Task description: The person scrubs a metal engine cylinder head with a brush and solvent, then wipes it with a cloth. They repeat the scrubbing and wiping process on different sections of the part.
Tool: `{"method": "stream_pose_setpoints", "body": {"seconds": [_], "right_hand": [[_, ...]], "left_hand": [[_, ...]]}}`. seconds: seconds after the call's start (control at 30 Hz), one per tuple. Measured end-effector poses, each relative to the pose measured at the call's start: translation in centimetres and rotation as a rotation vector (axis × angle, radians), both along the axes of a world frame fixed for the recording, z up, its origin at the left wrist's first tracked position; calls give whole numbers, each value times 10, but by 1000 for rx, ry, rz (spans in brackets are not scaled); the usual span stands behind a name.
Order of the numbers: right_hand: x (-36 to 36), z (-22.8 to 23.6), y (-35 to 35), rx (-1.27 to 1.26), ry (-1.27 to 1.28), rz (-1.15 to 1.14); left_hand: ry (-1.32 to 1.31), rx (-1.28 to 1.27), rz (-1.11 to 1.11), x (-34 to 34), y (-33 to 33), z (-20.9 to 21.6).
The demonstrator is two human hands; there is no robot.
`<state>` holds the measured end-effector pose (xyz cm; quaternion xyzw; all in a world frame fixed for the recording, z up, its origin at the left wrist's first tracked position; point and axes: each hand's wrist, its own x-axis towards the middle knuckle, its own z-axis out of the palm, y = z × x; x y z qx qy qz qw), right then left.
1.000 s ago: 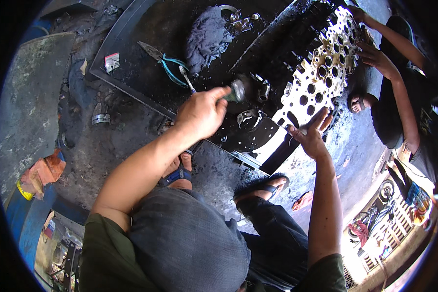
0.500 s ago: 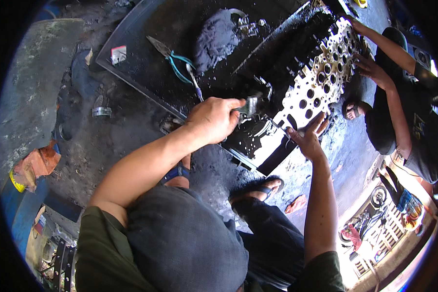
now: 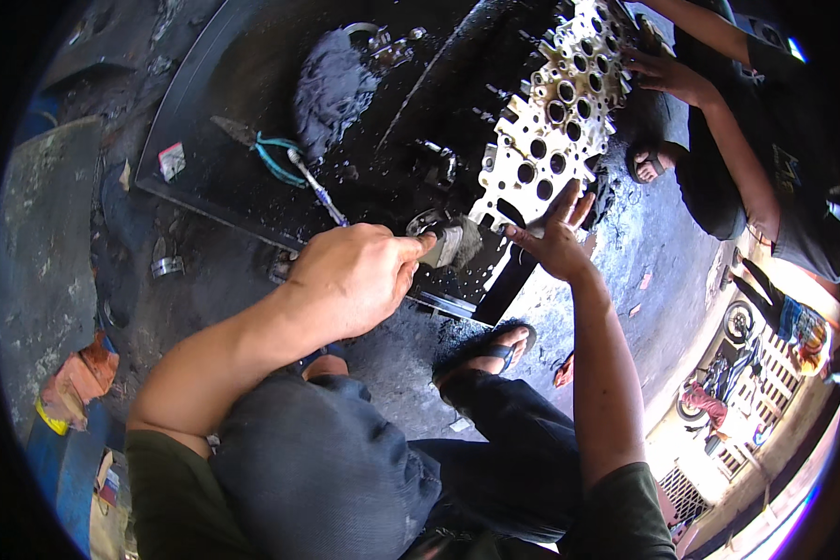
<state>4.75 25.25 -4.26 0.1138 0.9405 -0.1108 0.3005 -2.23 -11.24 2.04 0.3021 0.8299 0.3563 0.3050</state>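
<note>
My left hand [image 3: 350, 280] is closed round the handle of a paintbrush [image 3: 450, 245], whose grey bristles point right, close to the near end of the cylinder head. That cylinder head [image 3: 541, 131] is a long pale metal casting full of round holes, lying at a slant over a black tray [image 3: 196, 112]. My right hand [image 3: 558, 241], fingers spread, rests against the casting's near end. Wet dark liquid covers the tray around the brush. Another person's hand [image 3: 667, 77] touches the far right side of the casting.
In the tray lie a grey rag [image 3: 331, 93], teal-handled pliers [image 3: 275, 161], a toothbrush-like tool [image 3: 317, 189], small metal parts [image 3: 392, 47] and a small white-and-red packet [image 3: 171, 161]. A metal ring [image 3: 166, 261] sits on the floor at left. The other person's sandalled foot [image 3: 649, 163] is at right.
The whole view has shifted, moving the tray and casting up and left. My left hand has drawn the brush toward me, and its bristles now show. My right hand stays at the casting's end.
</note>
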Motion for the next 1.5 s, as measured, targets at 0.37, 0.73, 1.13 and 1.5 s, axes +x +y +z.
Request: {"method": "stream_pose_setpoints", "body": {"seconds": [0.37,0.73,1.13,1.5], "right_hand": [[2,-2,-3,-56,63,-53],[4,-6,5,-90,66,12],[2,-6,7,-103,-54,-51],[4,3,-6,-70,78,-55]], "left_hand": [[-230,-11,-115,37,19,-38],[-126,-107,115,-9,-24,-42],[305,-127,111,-110,35,-38],[394,-36,238,-84,34,-6]]}}
